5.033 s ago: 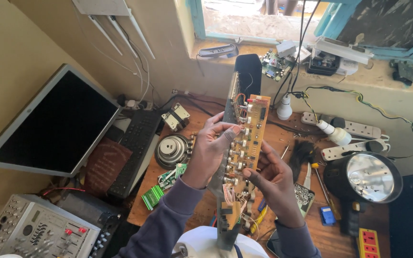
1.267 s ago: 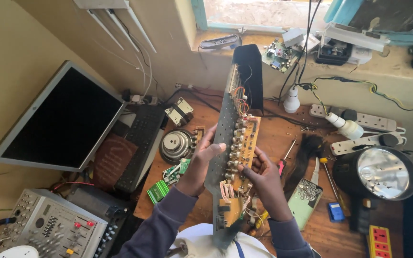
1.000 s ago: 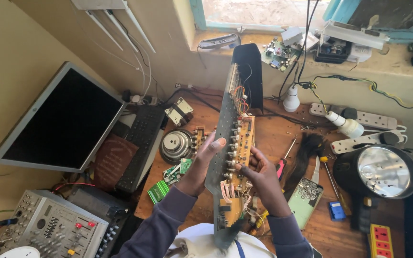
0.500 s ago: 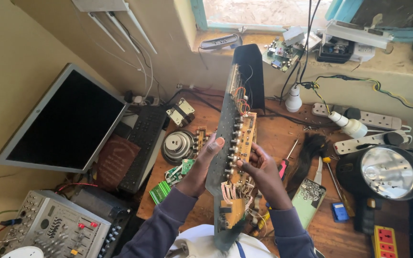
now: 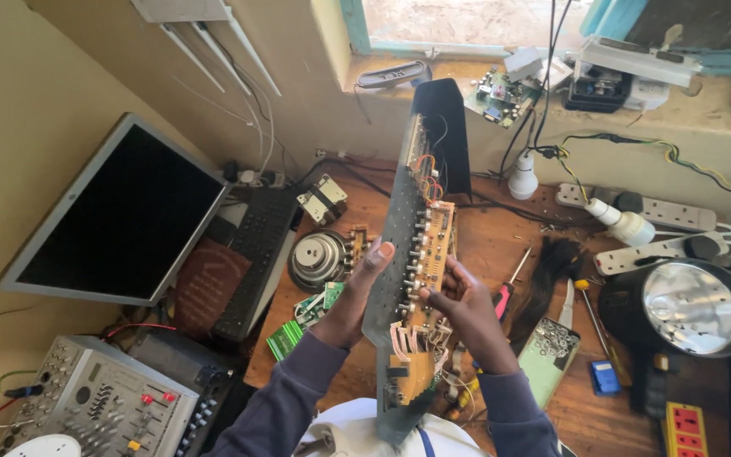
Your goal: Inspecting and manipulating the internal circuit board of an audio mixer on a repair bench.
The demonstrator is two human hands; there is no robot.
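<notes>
1. Nearest the camera, a white rounded thing [image 5: 365, 427] sits at the bottom edge between the two sleeves; it is cut off and hard to make out.
2. The left hand [image 5: 357, 283] holds the long grey panel [image 5: 399, 245] from its left side, its grip closed on the panel edge with a fingertip showing over the top.
3. The right hand [image 5: 467, 309] has its grip curled on the panel's right side, fingers touching the orange circuit board [image 5: 435, 245] fixed along it.
4. The panel stands nearly upright above the counter [image 5: 484, 245], its lower end near the person's lap and its dark upper end reaching toward the window sill. A row of small knob shafts runs down the board; red and orange wires loop near the top, and white ribbon wires join a second small orange board low down.
5. A shallow green tray [image 5: 547, 360] just right of the right wrist holds a heap of small screws.
6. Left of the left hand lie a round grey speaker [image 5: 319, 258], green circuit boards [image 5: 298, 326], a black keyboard [image 5: 255, 254] and a dark monitor [image 5: 124, 220].
7. Lower left, a grey mixer [image 5: 99, 406] is partly cut off.
8. Far right sit a large lamp [image 5: 691, 309] and white power strips [image 5: 653, 211].
</notes>
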